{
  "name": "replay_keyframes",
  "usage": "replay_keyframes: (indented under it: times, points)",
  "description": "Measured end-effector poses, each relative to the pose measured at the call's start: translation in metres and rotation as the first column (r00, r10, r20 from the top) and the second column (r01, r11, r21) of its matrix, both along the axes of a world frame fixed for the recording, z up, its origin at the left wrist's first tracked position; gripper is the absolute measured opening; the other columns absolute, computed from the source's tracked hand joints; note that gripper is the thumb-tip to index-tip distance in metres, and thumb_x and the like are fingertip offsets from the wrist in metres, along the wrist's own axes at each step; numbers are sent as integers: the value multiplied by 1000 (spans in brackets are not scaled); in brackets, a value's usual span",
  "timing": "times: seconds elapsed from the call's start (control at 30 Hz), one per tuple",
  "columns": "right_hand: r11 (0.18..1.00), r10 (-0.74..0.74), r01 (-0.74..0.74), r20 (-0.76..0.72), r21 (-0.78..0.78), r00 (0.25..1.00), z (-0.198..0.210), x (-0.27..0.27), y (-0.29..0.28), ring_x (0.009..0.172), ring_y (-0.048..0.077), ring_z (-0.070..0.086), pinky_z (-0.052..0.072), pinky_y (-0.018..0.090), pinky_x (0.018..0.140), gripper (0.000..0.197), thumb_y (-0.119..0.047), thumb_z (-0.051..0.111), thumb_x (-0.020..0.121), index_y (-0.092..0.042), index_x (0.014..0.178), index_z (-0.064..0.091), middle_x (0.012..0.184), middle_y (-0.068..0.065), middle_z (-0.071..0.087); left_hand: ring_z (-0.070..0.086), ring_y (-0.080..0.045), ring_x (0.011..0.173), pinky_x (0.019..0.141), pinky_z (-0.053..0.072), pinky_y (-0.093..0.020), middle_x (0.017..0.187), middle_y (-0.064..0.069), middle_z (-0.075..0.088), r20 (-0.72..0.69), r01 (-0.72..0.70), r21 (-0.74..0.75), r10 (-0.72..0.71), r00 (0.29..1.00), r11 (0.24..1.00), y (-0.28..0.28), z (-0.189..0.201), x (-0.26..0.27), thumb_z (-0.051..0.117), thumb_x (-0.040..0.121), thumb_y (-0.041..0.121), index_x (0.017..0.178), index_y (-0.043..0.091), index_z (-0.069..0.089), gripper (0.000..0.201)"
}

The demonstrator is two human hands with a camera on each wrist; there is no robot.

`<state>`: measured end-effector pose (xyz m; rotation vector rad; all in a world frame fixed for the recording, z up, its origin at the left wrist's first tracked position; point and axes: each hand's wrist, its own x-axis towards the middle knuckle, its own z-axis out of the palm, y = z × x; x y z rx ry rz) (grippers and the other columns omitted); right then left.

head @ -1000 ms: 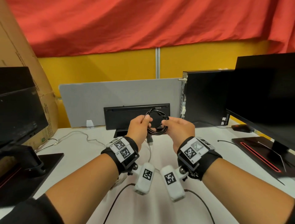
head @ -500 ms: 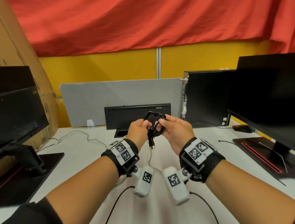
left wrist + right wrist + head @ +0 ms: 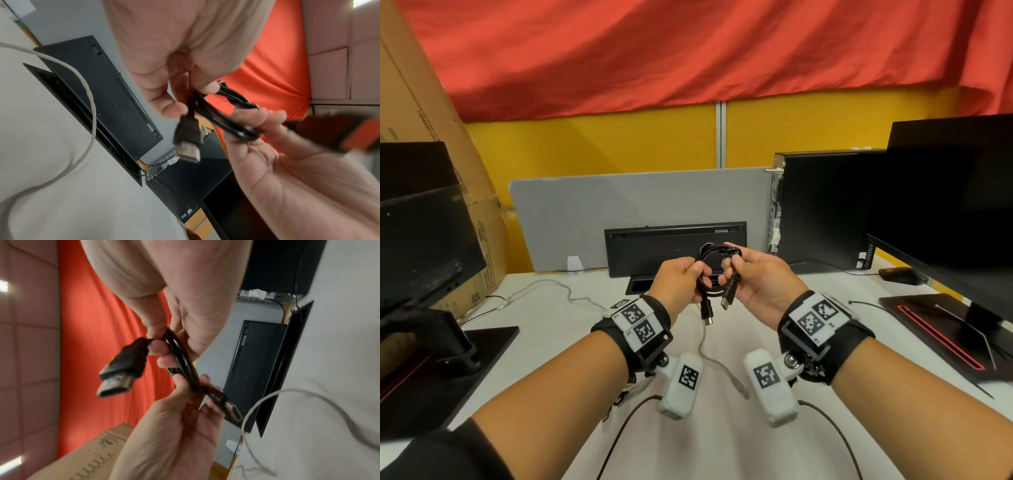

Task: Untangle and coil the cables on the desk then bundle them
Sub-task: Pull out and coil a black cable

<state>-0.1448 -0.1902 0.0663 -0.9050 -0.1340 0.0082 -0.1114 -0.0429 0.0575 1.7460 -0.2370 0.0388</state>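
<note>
A black cable (image 3: 708, 255) wound into a small coil hangs in the air over the desk's middle, held by both hands. My left hand (image 3: 681, 282) grips the coil's left side (image 3: 207, 105). My right hand (image 3: 751, 274) pinches the right side (image 3: 180, 360), close to one plug. Two black plugs dangle below: one (image 3: 729, 296) by the right fingers, blurred in the right wrist view (image 3: 121, 369), the other (image 3: 707, 313) lower under the left hand, its metal tip showing in the left wrist view (image 3: 188, 141). A loose grey-white cable (image 3: 709, 346) lies on the white desk (image 3: 551, 329) beneath.
A black keyboard (image 3: 674, 250) stands on edge against a grey divider (image 3: 637, 212), behind an open cable slot (image 3: 638, 286). A black computer case (image 3: 822, 209) and monitor (image 3: 945, 212) stand right; another monitor (image 3: 421, 240) and cardboard box (image 3: 424, 113) stand left.
Both hands rose slightly and turned the coil. The right hand shifted its grip so one plug now hangs free beside its fingers; the other plug dropped lower.
</note>
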Motion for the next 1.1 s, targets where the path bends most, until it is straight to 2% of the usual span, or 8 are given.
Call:
replay_keyframes:
  times: [0.13,0.27,0.4,0.67,0.73,0.83,0.97,1.1]
  points:
    - [959,-27,53,98,-277,995,4,-3,-1,68,19,60,52,32,70,34,12,50,88,7,121,57,78,8,66,58,-12,58,56,50,-22,71,-5,62,-20,20,-97,-22,1000,995,6,2,0,44,102,14,92,6,66,25]
    - [789,-119,190,158,-584,980,4,-3,5,81,26,66,54,33,74,28,15,60,81,5,107,64,80,9,67,59,-14,64,62,53,-25,71,-5,62,-19,-43,-116,41,999,992,9,3,3,46,101,15,94,6,68,25]
    - [889,-96,84,-4,-450,995,-2,1,6,83,27,68,57,33,74,22,14,55,88,10,108,61,91,18,65,61,-12,64,63,55,-26,71,-3,64,-4,-91,-136,92,996,986,15,-2,4,49,100,17,91,11,70,24]
    - [980,160,-174,-143,-95,977,-9,-2,24,51,13,56,52,33,74,21,1,38,97,3,115,49,60,5,50,56,-21,70,69,54,-35,73,-7,61,-100,-102,-151,87,991,983,23,-12,3,46,102,17,86,8,69,29]
    - [969,159,-176,-112,-172,981,-11,-2,31,63,18,65,53,38,85,24,4,42,96,1,119,48,70,10,58,56,-24,73,76,54,-39,74,-8,61,-122,-110,-145,92,988,983,28,-13,4,46,102,17,90,5,69,28]
    - [888,166,-162,-29,-430,986,-17,-2,39,107,37,63,49,46,100,33,12,48,91,8,123,53,115,24,64,57,-22,69,70,54,-35,75,-8,61,-142,-123,-140,103,985,983,41,-15,6,49,101,16,101,-3,69,27]
    - [784,-5,9,8,-621,1000,-31,4,45,90,26,62,55,35,79,35,12,62,82,-2,114,58,94,10,62,61,-21,63,56,54,-26,84,-11,64,-112,-95,-40,90,990,995,61,-17,8,60,95,18,95,2,69,19]
    - [766,112,-154,-107,-624,988,-44,11,47,78,18,69,57,28,73,21,11,61,85,-3,101,61,79,4,70,69,-19,57,56,57,-27,80,-9,69,-106,-65,151,81,991,986,79,-18,8,68,90,17,87,10,69,8]
